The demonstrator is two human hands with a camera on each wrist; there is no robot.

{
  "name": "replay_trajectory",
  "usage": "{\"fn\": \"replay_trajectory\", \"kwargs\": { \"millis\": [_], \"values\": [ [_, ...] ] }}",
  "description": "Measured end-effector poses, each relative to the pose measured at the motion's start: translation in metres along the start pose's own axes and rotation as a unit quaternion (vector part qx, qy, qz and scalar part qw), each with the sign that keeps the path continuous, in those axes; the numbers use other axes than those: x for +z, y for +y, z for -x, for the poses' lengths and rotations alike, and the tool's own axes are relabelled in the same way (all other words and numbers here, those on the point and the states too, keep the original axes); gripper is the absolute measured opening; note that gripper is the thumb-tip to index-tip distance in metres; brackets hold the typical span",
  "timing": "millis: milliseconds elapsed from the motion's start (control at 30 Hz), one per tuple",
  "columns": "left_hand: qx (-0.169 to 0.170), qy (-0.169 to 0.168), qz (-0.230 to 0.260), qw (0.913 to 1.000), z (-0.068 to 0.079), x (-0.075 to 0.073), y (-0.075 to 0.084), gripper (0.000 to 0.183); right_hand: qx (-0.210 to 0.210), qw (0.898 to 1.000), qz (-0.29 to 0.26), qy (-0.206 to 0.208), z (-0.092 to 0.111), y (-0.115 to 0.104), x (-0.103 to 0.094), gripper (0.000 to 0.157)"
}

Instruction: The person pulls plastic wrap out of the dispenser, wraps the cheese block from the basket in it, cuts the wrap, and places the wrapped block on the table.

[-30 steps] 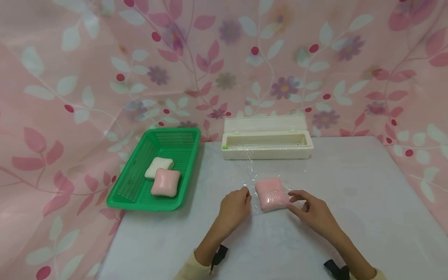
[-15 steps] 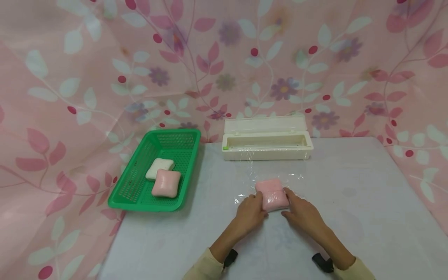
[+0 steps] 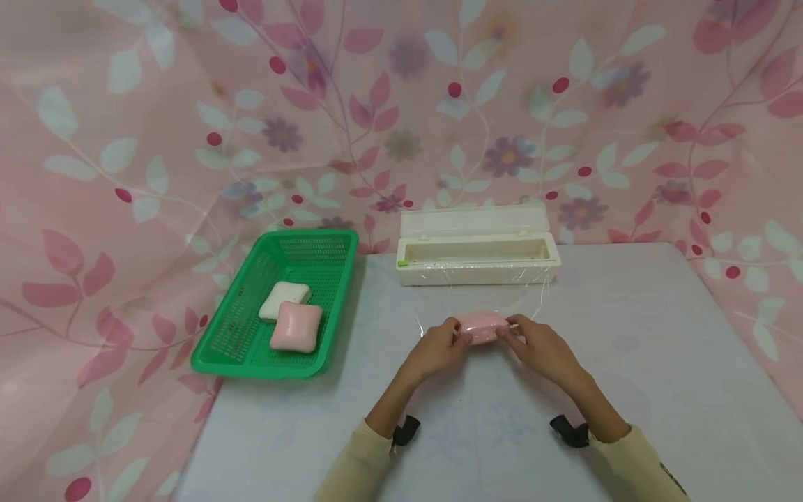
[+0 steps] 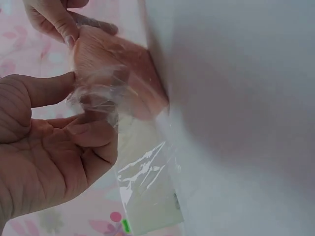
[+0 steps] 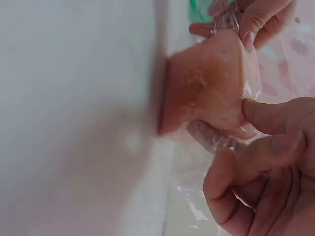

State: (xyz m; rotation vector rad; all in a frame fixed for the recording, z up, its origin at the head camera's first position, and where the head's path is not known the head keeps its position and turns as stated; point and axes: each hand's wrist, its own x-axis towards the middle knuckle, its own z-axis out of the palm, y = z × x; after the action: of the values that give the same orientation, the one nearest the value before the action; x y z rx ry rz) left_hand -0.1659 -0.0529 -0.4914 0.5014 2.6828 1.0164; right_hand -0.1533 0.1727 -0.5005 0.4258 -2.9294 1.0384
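A pink, pillow-shaped bar of soap (image 3: 482, 329) is tilted up between my hands, its far side raised and its lower edge close to the table. Clear cling film (image 4: 142, 174) lies over it and bunches at its sides. My left hand (image 3: 434, 352) pinches the soap's left end through the film, thumb on the near face. At the opposite end my right hand (image 3: 547, 348) pinches soap and film the same way. In the right wrist view the soap's underside (image 5: 204, 83) shows, with crinkled film around the fingers.
Behind the soap stands a white cling film dispenser box (image 3: 417, 277), its lid (image 3: 473, 222) raised, film trailing from its front. To the left, a green basket (image 3: 335, 328) holds a white soap bar (image 3: 280, 300) and a pink soap bar (image 3: 297, 328). A floral curtain (image 3: 401, 139) hangs behind.
Both hands first spread along the film beside the flat soap, then closed in on its sides. Now they grip it, and the soap has tilted up and moved slightly away, film rising with it.
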Motion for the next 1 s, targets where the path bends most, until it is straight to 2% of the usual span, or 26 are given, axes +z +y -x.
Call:
{"fn": "replay_trajectory", "kwargs": {
  "millis": [100,233,367,500,633,833,1000],
  "values": [
    [-0.001,0.014,-0.006,0.9999,-0.014,-0.011,-0.002,0.037,0.013,1.0,-0.013,-0.001,-0.019,-0.002,-0.008,0.042],
    [0.002,0.048,-0.034,0.9983,-0.033,-0.018,-0.007,0.04,0.036,0.999,-0.021,-0.001,-0.043,-0.004,-0.012,0.043],
    [-0.012,0.084,-0.054,0.9949,-0.05,-0.017,-0.012,0.042,0.043,0.999,-0.021,0.023,-0.063,-0.004,-0.01,0.042],
    [-0.025,0.134,-0.081,0.9874,-0.063,-0.013,-0.017,0.046,0.054,0.997,-0.018,0.053,-0.081,0.0,-0.003,0.044],
    [-0.019,0.172,-0.096,0.9803,-0.074,-0.009,-0.021,0.041,0.074,0.995,-0.01,0.066,-0.094,0.008,0.002,0.048],
    [-0.032,0.184,-0.106,0.9766,-0.086,-0.007,-0.028,0.033,0.078,0.994,-0.011,0.076,-0.108,0.016,0.005,0.052],
    [-0.045,0.185,-0.096,0.9769,-0.088,-0.007,-0.031,0.034,0.102,0.993,0.01,0.056,-0.112,0.013,0.002,0.053]
  ]
}}
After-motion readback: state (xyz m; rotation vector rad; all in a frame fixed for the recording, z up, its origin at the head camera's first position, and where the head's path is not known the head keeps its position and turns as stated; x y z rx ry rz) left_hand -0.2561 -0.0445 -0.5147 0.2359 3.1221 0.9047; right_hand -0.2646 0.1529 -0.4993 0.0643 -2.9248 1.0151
